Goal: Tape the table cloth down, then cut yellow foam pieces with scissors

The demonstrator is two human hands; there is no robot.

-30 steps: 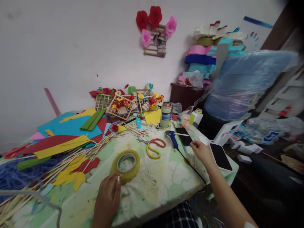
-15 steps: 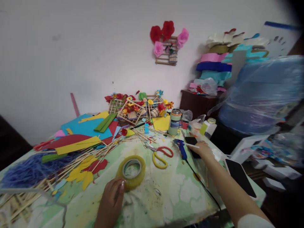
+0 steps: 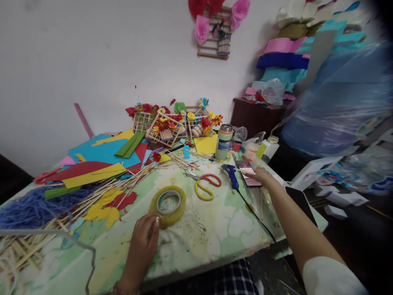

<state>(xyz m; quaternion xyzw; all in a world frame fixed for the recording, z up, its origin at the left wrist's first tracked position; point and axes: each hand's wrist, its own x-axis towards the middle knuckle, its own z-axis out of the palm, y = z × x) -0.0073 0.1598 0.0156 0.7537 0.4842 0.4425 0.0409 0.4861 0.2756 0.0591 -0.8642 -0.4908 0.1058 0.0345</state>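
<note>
Our loosely open right hand [image 3: 265,178] has the smartphone [image 3: 245,166] at 10 o'clock, slanting 11-to-5; left hand [image 3: 143,237]'s touching the packing tape [image 3: 181,207], can't tell if gripping.

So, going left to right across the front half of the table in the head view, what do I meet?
Blue-purple shredded strands, roll of tape, scissors, glue gun, phone with a lit screen, phone with a dark screen.

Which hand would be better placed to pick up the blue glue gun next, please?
Probably the right hand: it is at the phone, just beside the glue gun, while the left hand is farther off, at the tape roll.
</note>
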